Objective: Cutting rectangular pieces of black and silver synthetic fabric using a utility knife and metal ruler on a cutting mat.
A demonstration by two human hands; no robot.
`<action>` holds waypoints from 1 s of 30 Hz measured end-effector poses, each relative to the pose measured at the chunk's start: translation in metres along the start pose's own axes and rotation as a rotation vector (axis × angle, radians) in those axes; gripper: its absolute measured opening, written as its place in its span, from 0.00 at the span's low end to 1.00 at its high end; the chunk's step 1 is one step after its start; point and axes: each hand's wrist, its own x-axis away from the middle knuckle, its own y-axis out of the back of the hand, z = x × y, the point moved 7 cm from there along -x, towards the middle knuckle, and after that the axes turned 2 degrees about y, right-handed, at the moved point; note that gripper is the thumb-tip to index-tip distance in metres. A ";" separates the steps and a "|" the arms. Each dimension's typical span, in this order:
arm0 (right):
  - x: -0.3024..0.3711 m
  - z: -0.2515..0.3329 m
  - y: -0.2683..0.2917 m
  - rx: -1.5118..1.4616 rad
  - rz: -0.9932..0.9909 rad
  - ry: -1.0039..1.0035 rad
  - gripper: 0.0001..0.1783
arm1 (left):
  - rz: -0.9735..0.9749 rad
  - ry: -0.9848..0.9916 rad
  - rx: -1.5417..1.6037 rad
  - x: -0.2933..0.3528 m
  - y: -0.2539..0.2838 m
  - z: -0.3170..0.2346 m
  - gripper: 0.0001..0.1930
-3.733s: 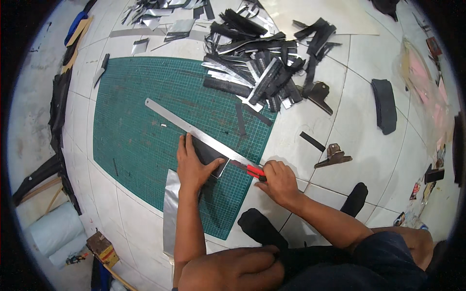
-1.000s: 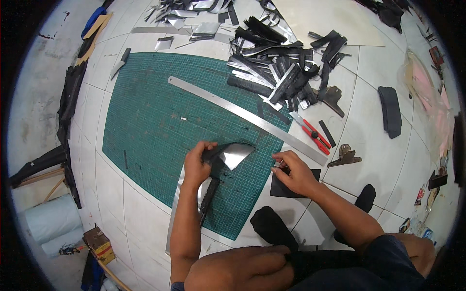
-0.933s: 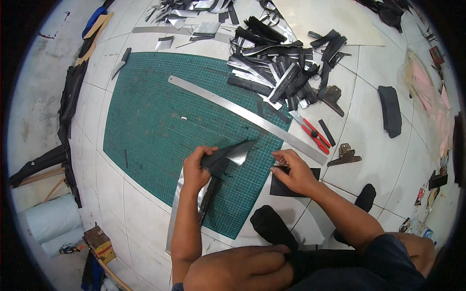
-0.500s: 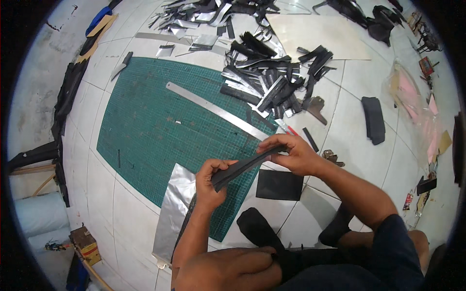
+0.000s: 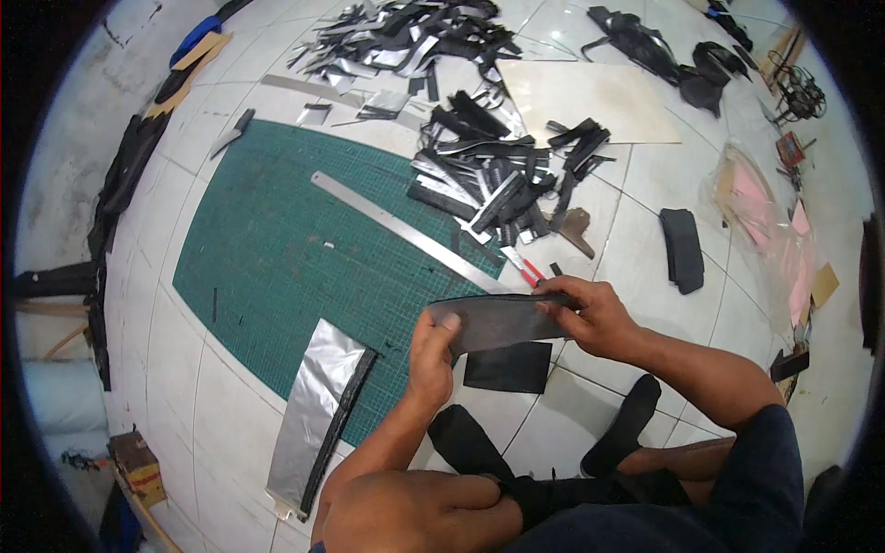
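A dark grey strip of fabric (image 5: 507, 320) is stretched between my two hands above the near right edge of the green cutting mat (image 5: 267, 230). My left hand (image 5: 431, 355) pinches its left end, thumb on top. At the other end, my right hand (image 5: 590, 316) grips the strip between thumb and fingers. Its broad face shows, with a darker band along the far edge. Below the strip, a black rectangular piece (image 5: 507, 368) lies on the tiles. A metal ruler (image 5: 406, 230) rests slantwise on the mat, close to a red-handled cutter (image 5: 532, 273) beyond my right hand.
Silver sheeting with a black edge (image 5: 318, 405) lies left of my left forearm. Past the mat are heaps of black and silver scraps (image 5: 498, 175) and a cream board (image 5: 590, 101). A folded dark cloth (image 5: 682, 251) and pink material in clear plastic (image 5: 761, 212) lie to the right.
The strip has turned from a narrow slanted edge to nearly level with its broad face showing. My right hand has lowered and my left hand has shifted right.
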 end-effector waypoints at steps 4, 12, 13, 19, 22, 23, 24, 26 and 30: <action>0.006 0.021 -0.008 0.140 -0.045 0.232 0.18 | -0.095 0.073 0.009 -0.004 0.010 0.004 0.20; 0.010 0.006 -0.022 -0.007 -0.084 0.140 0.18 | -0.142 -0.078 -0.097 0.003 0.017 0.007 0.15; 0.010 -0.007 -0.024 -0.197 -0.080 -0.019 0.14 | -0.138 -0.146 -0.143 0.005 0.015 0.004 0.14; 0.014 -0.024 -0.031 -0.288 -0.060 -0.141 0.10 | -0.118 -0.159 -0.244 -0.001 0.007 0.001 0.13; 0.016 -0.026 -0.029 -0.309 -0.065 -0.129 0.11 | -0.129 -0.149 -0.258 -0.002 0.004 0.000 0.11; 0.016 -0.023 -0.029 -0.312 -0.065 -0.130 0.11 | -0.130 -0.148 -0.260 -0.002 0.005 0.001 0.11; 0.015 -0.013 -0.026 -0.254 -0.069 -0.061 0.12 | -0.141 -0.113 -0.157 -0.004 0.010 0.006 0.10; 0.016 -0.006 -0.025 -0.197 -0.073 0.009 0.13 | -0.153 -0.080 -0.055 -0.005 0.014 0.010 0.10; 0.018 -0.008 -0.026 -0.098 -0.075 0.022 0.17 | -0.167 -0.067 -0.051 -0.007 0.014 0.014 0.09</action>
